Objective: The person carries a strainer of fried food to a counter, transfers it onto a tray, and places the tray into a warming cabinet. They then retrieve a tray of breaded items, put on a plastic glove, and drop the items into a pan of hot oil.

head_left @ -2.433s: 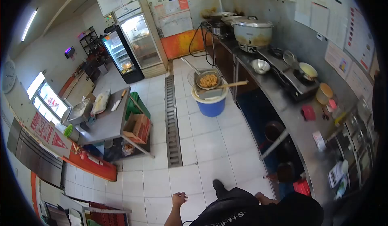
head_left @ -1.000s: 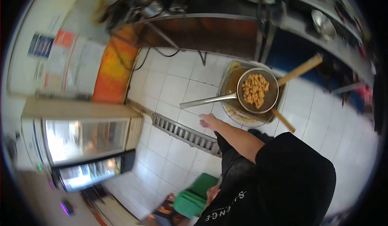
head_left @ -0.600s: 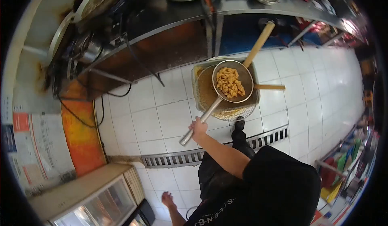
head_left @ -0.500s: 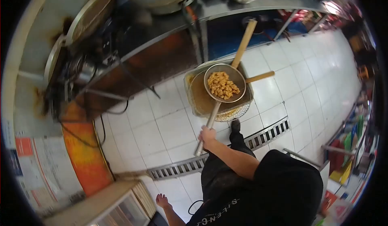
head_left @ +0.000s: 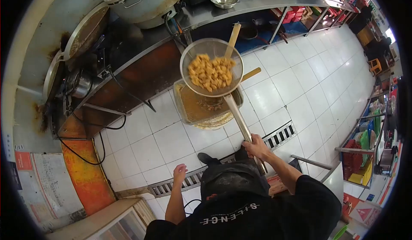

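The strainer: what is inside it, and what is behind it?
Inside the strainer lie golden-brown pieces. Behind it, part of a tub with brown contents shows, and two wooden handles. The pieces cover the strainer's bottom under them and whatever is behind.

A round metal strainer [head_left: 204, 48] with a fine mesh bowl and thin rim is held up, its long silvery handle [head_left: 237, 115] slanting to the near right, where the right hand [head_left: 256, 147] grips it close to the end. Golden-brown, lumpy pieces [head_left: 210, 72] lie heaped inside, bare mesh showing mostly along the far side. Seen from above, the bowl overlaps the far part of a tub [head_left: 191, 107]
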Action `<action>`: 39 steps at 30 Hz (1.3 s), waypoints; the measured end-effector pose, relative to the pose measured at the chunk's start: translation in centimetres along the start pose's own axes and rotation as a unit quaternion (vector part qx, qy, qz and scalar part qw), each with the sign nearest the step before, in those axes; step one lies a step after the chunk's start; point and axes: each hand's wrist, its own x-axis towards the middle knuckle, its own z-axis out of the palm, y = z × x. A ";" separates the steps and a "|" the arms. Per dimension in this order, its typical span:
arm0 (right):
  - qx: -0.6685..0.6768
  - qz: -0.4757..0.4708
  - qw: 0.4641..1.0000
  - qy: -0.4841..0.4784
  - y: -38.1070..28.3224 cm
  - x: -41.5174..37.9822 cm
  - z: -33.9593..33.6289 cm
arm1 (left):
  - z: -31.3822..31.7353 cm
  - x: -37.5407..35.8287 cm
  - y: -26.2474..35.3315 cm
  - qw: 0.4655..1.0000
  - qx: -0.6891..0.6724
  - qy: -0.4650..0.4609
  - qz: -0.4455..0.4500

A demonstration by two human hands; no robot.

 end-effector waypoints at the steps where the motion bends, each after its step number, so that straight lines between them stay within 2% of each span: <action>1: -0.022 -0.027 0.999 -0.008 -1.3 -0.9 -1.6 | 2.0 0.1 -0.5 1.000 0.021 -0.020 0.007; 4: -0.031 -0.084 0.996 -0.019 -4.8 -2.5 -5.9 | 5.5 0.8 -4.4 0.999 0.050 0.012 0.003; 5: -0.064 -0.126 0.989 -0.031 -6.3 -2.5 -8.7 | 7.5 0.9 -7.8 0.997 0.016 0.078 0.014; 8: -0.095 -0.147 0.983 -0.048 -5.9 -0.4 -11.9 | 11.3 -1.7 -7.9 0.991 -0.026 0.080 -0.107; 9: -0.111 -0.159 0.980 -0.042 -4.0 1.4 -12.9 | 12.7 -2.6 -7.7 0.983 0.184 0.005 -0.016; 12: -0.139 -0.111 0.980 -0.086 -1.0 5.2 -16.4 | 18.9 -4.7 -7.1 0.990 -0.016 0.035 -0.132; 13: -0.169 -0.117 0.975 -0.087 0.7 7.3 -17.7 | 20.8 -5.1 -7.3 0.991 -0.023 0.059 -0.121; 16: -0.228 -0.056 0.956 -0.173 5.3 15.1 -22.2 | 23.9 -4.4 -6.6 0.985 -0.030 -0.030 -0.169; 19: -0.267 -0.079 0.934 -0.224 5.8 18.6 -27.2 | 27.1 -1.6 -5.9 0.990 -0.001 0.032 -0.137; 21: -0.276 -0.082 0.922 -0.260 5.0 20.7 -31.2 | 31.0 -1.6 -2.1 0.986 -0.023 0.083 -0.143; 22: -0.267 -0.075 0.920 -0.277 3.2 20.7 -33.0 | 32.9 -1.3 -1.0 0.995 0.073 0.060 -0.019; 23: -0.257 -0.066 0.918 -0.293 0.6 20.4 -35.1 | 34.3 0.1 0.1 0.985 0.169 0.019 -0.003; 24: -0.243 -0.058 0.918 -0.307 -2.2 19.7 -37.1 | 35.8 2.2 1.5 0.950 0.305 -0.051 0.037; 26: -0.180 -0.030 0.922 -0.340 -6.0 17.2 -41.3 | 39.8 6.0 4.8 0.771 0.578 -0.195 0.184; 27: -0.167 -0.042 0.923 -0.344 -7.5 16.8 -43.7 | 42.8 8.2 7.2 0.682 0.648 -0.228 0.250; 28: -0.153 -0.055 0.924 -0.345 -9.2 16.4 -46.2 | 45.8 10.6 9.8 0.624 0.682 -0.245 0.291; 29: -0.126 -0.045 0.929 -0.345 -10.8 15.6 -48.9 | 49.7 11.6 13.6 0.771 0.563 -0.241 0.174; 30: -0.097 -0.032 0.934 -0.344 -11.9 14.5 -51.8 | 53.7 12.1 18.3 0.888 0.407 -0.200 0.072; 31: -0.068 -0.019 0.938 -0.340 -12.6 13.8 -54.8 | 57.2 13.3 22.0 0.956 0.238 -0.167 -0.048; 34: -0.064 -0.031 0.956 -0.286 -12.2 12.0 -63.6 | 67.6 19.2 31.4 0.894 0.348 -0.283 -0.012; 36: 0.028 -0.016 0.968 -0.250 -10.5 11.0 -70.0 | 74.8 24.1 35.7 0.812 0.462 -0.345 0.091; 38: 0.067 -0.029 0.981 -0.182 -10.6 9.5 -75.8 | 82.0 26.9 40.5 0.785 0.490 -0.355 0.131; 39: 0.073 -0.004 0.984 -0.160 -11.5 8.8 -78.8 | 85.8 28.1 43.1 0.783 0.490 -0.362 0.125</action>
